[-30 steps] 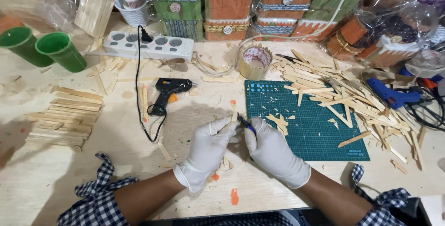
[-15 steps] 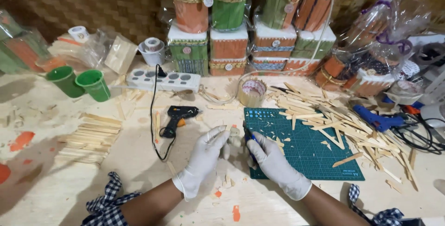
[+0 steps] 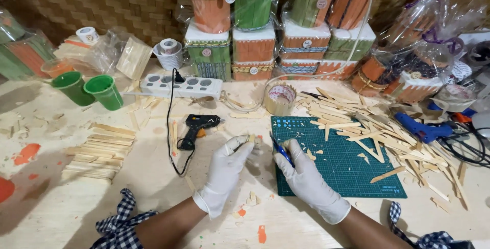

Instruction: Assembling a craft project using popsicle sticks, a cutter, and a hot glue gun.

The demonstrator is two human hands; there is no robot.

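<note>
Wooden stick piece [image 3: 251, 138]: left hand [image 3: 224, 175] pinching it; right hand [image 3: 306, 180] gripping blue-handled cutter [image 3: 282, 152], trimming at cutting mat [image 3: 357, 177] edge; stick heap [image 3: 377, 131] lying uncut.

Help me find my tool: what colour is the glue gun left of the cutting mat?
Black glue gun, with an orange trigger; head view.

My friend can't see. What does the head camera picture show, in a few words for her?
Two white-gloved hands work at a craft table: the left hand pinches a small wooden stick piece, the right hand holds a blue-handled cutter beside a green cutting mat. Loose wooden sticks, a black glue gun and green cups lie around.
</note>
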